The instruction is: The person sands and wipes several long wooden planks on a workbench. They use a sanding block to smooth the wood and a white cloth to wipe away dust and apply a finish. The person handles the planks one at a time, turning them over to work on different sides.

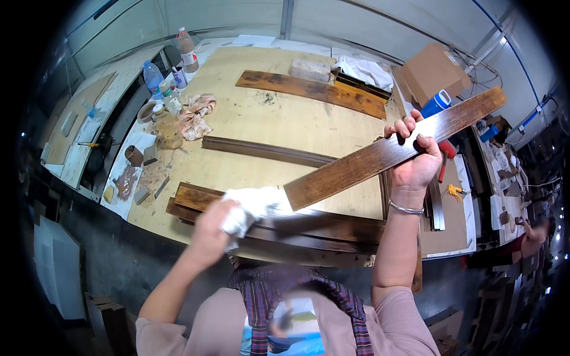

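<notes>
My right hand (423, 159) grips a dark brown stained wooden board (350, 170) near its middle, fingers curled over the far edge. The board is held up at a slant, its left end low and its right end high, with light glaring off its face. A white cloth (249, 210) is bunched in my left hand (212, 228), just left of the board's lower end. Motion blurs this hand a little. Beneath the cloth, several brown boards (338, 228) lie stacked along the near edge of the table.
A narrow brown strip (267, 149) lies mid-table, with a mottled board (309, 92) behind it. Bottles (153, 80) and a stained rag (196, 115) stand or lie at left. Right of the board are a cardboard box (433, 74), a blue cup (436, 103) and a yellow tool (456, 191).
</notes>
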{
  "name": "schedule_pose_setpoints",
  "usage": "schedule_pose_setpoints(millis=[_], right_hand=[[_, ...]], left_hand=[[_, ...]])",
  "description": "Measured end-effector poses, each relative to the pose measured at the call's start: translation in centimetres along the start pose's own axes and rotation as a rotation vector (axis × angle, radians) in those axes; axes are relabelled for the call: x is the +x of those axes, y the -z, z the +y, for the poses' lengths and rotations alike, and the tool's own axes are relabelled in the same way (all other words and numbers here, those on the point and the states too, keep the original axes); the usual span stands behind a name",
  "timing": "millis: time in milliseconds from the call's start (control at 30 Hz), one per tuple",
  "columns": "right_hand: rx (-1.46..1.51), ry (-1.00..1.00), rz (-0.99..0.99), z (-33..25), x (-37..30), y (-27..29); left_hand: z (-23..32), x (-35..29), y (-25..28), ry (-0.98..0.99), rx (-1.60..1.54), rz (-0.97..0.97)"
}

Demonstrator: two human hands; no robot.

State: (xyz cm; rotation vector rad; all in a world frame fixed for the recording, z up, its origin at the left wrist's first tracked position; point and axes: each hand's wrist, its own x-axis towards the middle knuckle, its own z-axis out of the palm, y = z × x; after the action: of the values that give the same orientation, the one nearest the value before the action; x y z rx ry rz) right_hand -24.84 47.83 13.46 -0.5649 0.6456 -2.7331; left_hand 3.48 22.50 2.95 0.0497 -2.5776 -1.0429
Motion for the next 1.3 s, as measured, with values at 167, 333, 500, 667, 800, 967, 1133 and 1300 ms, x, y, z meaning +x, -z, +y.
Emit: schedule_pose_setpoints(millis=[167, 333, 500, 667, 800, 967, 1133, 1300], right_hand=[[0.013, -0.137, -0.027, 4.3, -2.7, 0.0], [0.168, -0.232, -0.042, 7.7, -3.4, -1.3], [0.095, -0.168, -0.069, 9.6, -3.9, -2.0], [0.103, -0.259, -0.02, 16.1, -5.3, -6.1], [0.135, -0.273, -0.039, 18.4, -5.0, -6.7], [0.095, -0.268, 0.037, 21.5, -4.5, -6.2], [0.074, -0.217, 0.056, 22.5, -4.5, -6.6], [-0.005, -0.186, 0.111, 23.2, -4.3, -7.1]], left_hand=[[9.0, 8.0, 2.7, -0.112, -0.536, 0.079], [8.2, 8.8, -3.0, 0.105, -0.194, -0.231], [1.9, 4.2, -1.5, 0.161, -0.482, -0.207], [0.4, 8.3, 1.1, 0.224, -0.708, -0.182], [-0.7, 6.5, 5.4, 0.315, -1.037, -0.357], [-3.6, 6.3, 6.2, 0.381, -1.033, -0.344], [-6.4, 7.0, 6.5, 0.369, -1.077, -0.427], [-7.4, 8.1, 5.8, 0.403, -1.135, -0.45]])
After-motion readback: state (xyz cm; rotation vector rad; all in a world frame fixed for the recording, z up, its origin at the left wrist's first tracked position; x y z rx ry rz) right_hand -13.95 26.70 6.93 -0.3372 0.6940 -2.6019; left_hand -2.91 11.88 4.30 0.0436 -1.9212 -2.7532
